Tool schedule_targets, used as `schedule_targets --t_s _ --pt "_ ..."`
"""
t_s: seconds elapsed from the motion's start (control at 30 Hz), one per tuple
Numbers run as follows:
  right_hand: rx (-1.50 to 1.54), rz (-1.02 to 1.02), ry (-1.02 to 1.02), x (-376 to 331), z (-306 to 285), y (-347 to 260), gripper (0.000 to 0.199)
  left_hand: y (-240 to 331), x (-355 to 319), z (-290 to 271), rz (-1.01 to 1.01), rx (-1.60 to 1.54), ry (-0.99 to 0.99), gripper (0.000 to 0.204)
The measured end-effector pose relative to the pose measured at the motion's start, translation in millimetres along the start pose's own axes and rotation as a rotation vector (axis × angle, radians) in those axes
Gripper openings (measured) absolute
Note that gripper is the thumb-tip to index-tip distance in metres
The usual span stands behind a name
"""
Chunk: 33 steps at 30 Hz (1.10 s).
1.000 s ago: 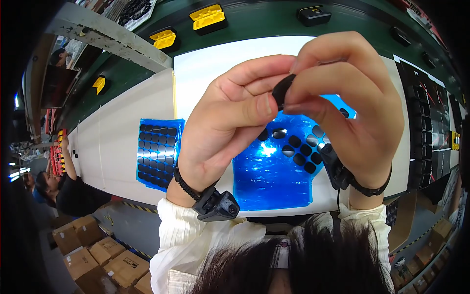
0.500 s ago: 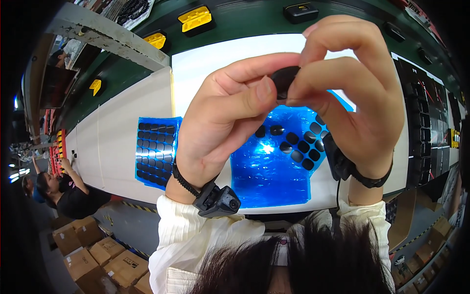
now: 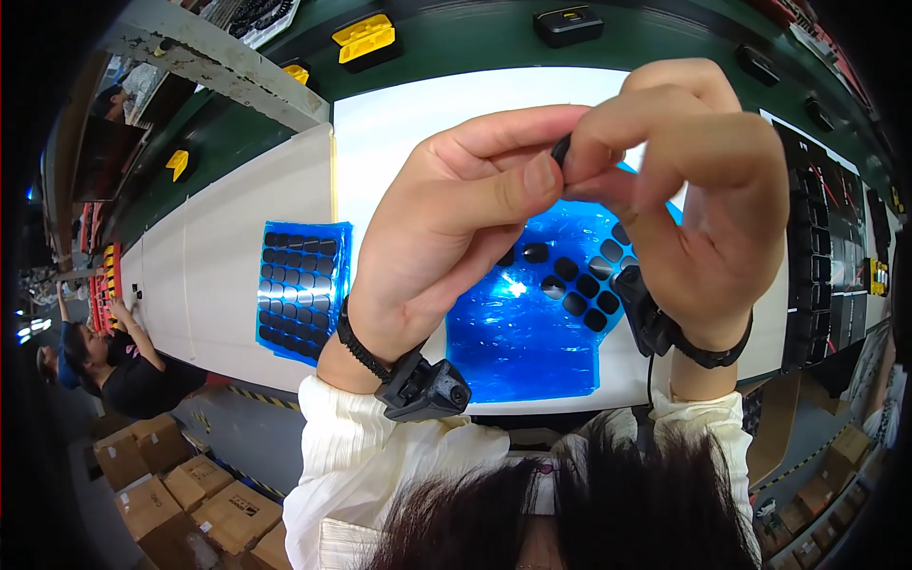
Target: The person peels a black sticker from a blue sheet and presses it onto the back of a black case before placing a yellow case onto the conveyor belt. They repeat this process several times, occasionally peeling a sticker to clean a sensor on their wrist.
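In front of me, over the white work surface [image 3: 399, 123], both hands meet at a small black rounded piece [image 3: 560, 150]. My left hand [image 3: 442, 204] pinches it between thumb and index finger. My right hand [image 3: 708, 180] has curled fingers closed on its right side, partly hiding it and slightly blurred. The piece is now seen nearly edge-on. Beneath the hands lies a shiny blue film sheet [image 3: 522, 356] with several black rounded-square pads [image 3: 575, 303] on its upper right part. Another blue sheet, left of my left wrist, carries rows of similar black pads [image 3: 297, 274].
Beyond the table runs a green conveyor [image 3: 456, 38] with black cases, including an open one with a yellow inside [image 3: 366, 40]. A metal post [image 3: 218, 62] stands at upper left. Black trays [image 3: 812, 256] line the right. Cardboard boxes [image 3: 237, 513] and a person [image 3: 133, 370] are at left.
The black piece has turned from showing its broad face to nearly edge-on and shifted slightly right. My right hand has rolled, its upper fingers lowering and folding over it.
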State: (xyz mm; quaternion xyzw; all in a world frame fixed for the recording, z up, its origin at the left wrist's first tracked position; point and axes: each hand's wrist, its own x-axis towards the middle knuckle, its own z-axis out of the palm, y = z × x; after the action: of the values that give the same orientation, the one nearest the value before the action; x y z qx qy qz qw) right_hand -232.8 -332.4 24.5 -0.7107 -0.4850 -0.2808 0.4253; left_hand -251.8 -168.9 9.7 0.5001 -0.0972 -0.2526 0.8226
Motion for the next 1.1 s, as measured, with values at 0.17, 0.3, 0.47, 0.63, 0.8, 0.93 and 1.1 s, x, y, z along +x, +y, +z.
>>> schedule_targets --t_s 0.17,0.3,0.47,0.63,0.8,0.93,1.1 --pt "0.034 -0.019 -0.095 1.8 -13.5 -2.1 0.037 -1.1 0.7 -9.4 0.095 -0.021 -0.019 0.063" --pt "0.104 0.059 -0.02 -1.7 -22.5 -6.9 0.034 2.7 4.0 -13.0 0.159 -0.045 -0.066 0.061" --pt "0.223 0.205 0.246 -4.6 -20.1 -12.7 0.027 -2.1 0.1 -21.5 0.17 -0.13 -0.15 0.056" --pt "0.461 0.254 0.213 -11.1 -26.6 -12.6 0.023 11.7 -50.4 -38.0 0.2 -0.098 -0.107 0.052" --pt "0.394 0.348 0.072 -22.5 -16.8 -62.2 0.024 31.8 -190.2 -66.7 0.497 -0.201 0.124 0.045" --pt "0.515 0.542 -0.227 -25.0 44.6 -126.8 0.02 4.8 -327.9 -68.3 0.813 -0.221 0.529 0.044" --pt "0.794 0.506 -0.705 -41.8 186.6 -185.8 0.009 -77.9 -446.0 -56.8 1.108 -0.198 1.073 0.043"
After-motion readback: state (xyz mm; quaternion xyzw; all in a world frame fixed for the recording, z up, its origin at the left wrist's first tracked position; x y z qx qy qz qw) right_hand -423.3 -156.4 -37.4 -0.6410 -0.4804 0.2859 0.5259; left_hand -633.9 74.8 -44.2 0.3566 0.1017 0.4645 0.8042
